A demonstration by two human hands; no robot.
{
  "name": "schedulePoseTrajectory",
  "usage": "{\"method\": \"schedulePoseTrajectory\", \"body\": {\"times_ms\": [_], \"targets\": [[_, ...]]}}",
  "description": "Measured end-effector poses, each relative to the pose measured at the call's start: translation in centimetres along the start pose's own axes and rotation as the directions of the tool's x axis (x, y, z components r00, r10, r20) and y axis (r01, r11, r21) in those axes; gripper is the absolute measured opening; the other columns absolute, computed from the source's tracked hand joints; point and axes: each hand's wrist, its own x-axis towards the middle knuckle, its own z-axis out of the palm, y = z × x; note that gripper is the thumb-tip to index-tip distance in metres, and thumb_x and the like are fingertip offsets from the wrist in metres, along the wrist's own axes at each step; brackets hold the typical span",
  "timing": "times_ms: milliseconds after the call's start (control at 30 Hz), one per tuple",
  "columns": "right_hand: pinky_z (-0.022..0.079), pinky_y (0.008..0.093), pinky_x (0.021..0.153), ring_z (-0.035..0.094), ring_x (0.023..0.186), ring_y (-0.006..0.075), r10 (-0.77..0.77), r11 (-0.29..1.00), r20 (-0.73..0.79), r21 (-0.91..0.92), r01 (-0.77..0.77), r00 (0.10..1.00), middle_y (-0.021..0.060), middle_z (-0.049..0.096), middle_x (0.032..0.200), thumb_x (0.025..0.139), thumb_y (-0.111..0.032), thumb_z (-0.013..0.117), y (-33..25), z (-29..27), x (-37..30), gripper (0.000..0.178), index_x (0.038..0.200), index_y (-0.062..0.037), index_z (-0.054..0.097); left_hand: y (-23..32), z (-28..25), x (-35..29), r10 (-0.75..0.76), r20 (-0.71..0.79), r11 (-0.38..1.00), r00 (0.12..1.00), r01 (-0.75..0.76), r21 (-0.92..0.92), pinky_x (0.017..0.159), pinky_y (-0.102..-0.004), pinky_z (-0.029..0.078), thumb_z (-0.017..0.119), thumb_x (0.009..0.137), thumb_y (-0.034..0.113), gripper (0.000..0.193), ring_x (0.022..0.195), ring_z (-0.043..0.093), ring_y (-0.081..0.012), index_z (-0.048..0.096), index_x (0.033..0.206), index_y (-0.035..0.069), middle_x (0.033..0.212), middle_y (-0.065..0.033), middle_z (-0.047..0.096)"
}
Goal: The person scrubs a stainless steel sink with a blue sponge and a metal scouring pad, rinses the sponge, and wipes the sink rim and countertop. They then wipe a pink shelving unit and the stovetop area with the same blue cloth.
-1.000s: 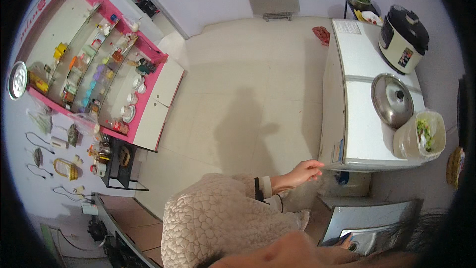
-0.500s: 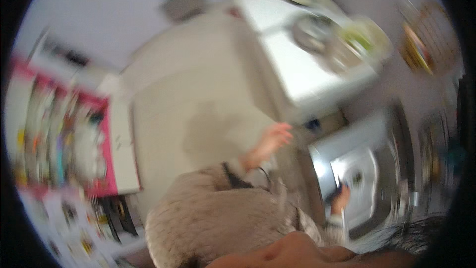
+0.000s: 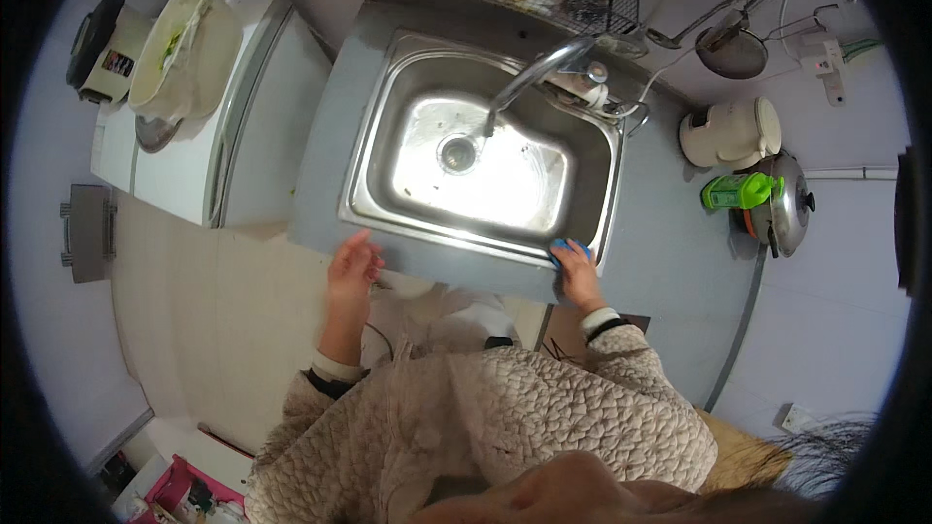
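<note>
In front of me is a stainless steel sink (image 3: 607, 204) set into a grey countertop (image 3: 670, 233). My right hand (image 3: 580, 275) is closed on a small blue sponge (image 3: 560, 250), pressing it to the sink's front right rim; the fingers hide most of it. A curved metal faucet (image 3: 544, 66) reaches over the basin, where small dark bits lie around the drain (image 3: 457, 153). Near the counter's front left edge, my left hand (image 3: 355, 260) hovers with loosely bent fingers and holds nothing.
To the left, a white fridge (image 3: 282, 116) carries a pale tub (image 3: 209, 49) and an appliance (image 3: 102, 49). A wire basket (image 3: 621, 5) stands behind the sink. On the right are a cream kettle (image 3: 723, 133), a green bottle (image 3: 738, 191) and a lidded pot (image 3: 791, 204).
My view has swung round from the room and fridge to face the sink, and the blur is gone. The right hand stays at the sink; the left has come to the counter edge.
</note>
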Motion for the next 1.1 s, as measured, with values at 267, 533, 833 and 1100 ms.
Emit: {"method": "schedulePoseTrajectory", "body": {"times_ms": [267, 533, 833, 1100], "targets": [[0.045, 0.0386, 0.078, 0.058, 0.087, 0.0338, 0.126, 0.959, -0.166, 0.272, -0.078, 0.978, 0.0173, 0.061, 0.092, 0.072, -0.006, 0.059, 4.3, 1.2, 11.5, 0.028, 0.101, -0.0053, 0.06, -2.8, 4.8, -0.3, -0.051, -0.047, 0.998, 0.998, 0.053, 0.039, 0.062, -0.0211, 0.041, 0.051, 0.087, 0.014, 0.026, 0.072, 0.052, -0.0096, 0.053, 0.111, 0.006, 0.089, -0.0034, 0.058], [0.046, 0.026, 0.071, 0.057, 0.075, 0.0144, 0.125, 0.674, 0.112, 0.719, -0.168, 0.986, 0.009, 0.064, 0.085, 0.074, 0.002, 0.058, -6.8, 9.4, 27.0, 0.025, 0.098, -0.0035, 0.063, -3.3, 3.5, -0.8, -0.057, -0.132, 0.998, 0.99, 0.058, 0.002, 0.063, -0.0215, 0.042, 0.052, 0.087, 0.016, 0.024, 0.072, 0.053, -0.0095, 0.054, 0.11, 0.008, 0.088, -0.0024, 0.059], [0.04, 0.0292, 0.084, 0.053, 0.09, 0.0169, 0.226, 0.397, -0.014, 0.914, -0.079, 0.974, 0.0081, 0.058, 0.096, 0.077, 0.001, 0.051, -7.6, 9.9, 27.5, 0.025, 0.102, 0.0022, 0.057, -7.2, 2.0, 6.2, 0.095, 0.198, 0.954, 0.976, -0.146, 0.263, 0.075, -0.029, 0.044, 0.053, 0.086, 0.018, 0.032, 0.09, 0.053, -0.0145, 0.051, 0.116, 0.009, 0.102, -0.0035, 0.057], [0.041, 0.0257, 0.072, 0.051, 0.079, 0.0118, 0.267, 0.343, -0.025, 0.936, -0.071, 0.963, 0.0047, 0.057, 0.086, 0.085, -0.012, 0.052, -9.2, 5.8, 25.9, 0.017, 0.092, 0.0026, 0.058, -10.1, 14.8, 21.9, 0.245, 0.28, 0.56, 0.928, -0.371, 0.741, 0.089, -0.039, 0.041, 0.055, 0.072, 0.011, 0.059, 0.105, 0.05, -0.0362, 0.037, 0.128, 0.005, 0.118, -0.0235, 0.047]]}}
